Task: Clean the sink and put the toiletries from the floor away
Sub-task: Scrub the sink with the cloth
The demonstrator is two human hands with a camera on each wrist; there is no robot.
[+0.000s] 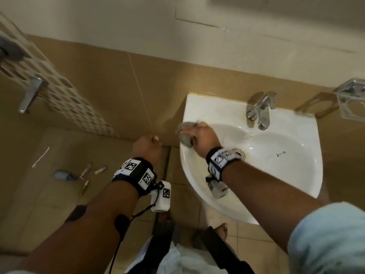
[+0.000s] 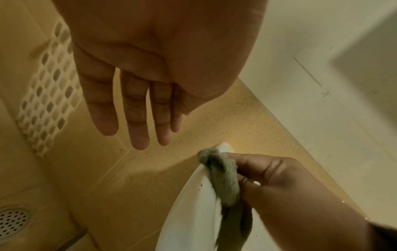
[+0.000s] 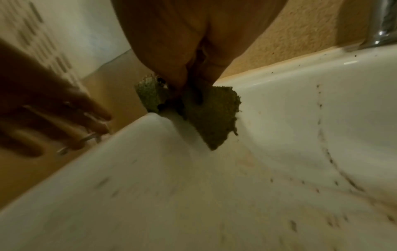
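Grey cloth gripped by right hand on white sink rim; left hand spread, empty.

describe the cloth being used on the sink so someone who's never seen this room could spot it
Start at the white sink fixed to the tan tiled wall, below the chrome tap. On the sink's far left rim, the right hand holds a bunched grey-green scrubbing cloth. It is the only soft, dull, rough-textured thing there, against glossy white ceramic.
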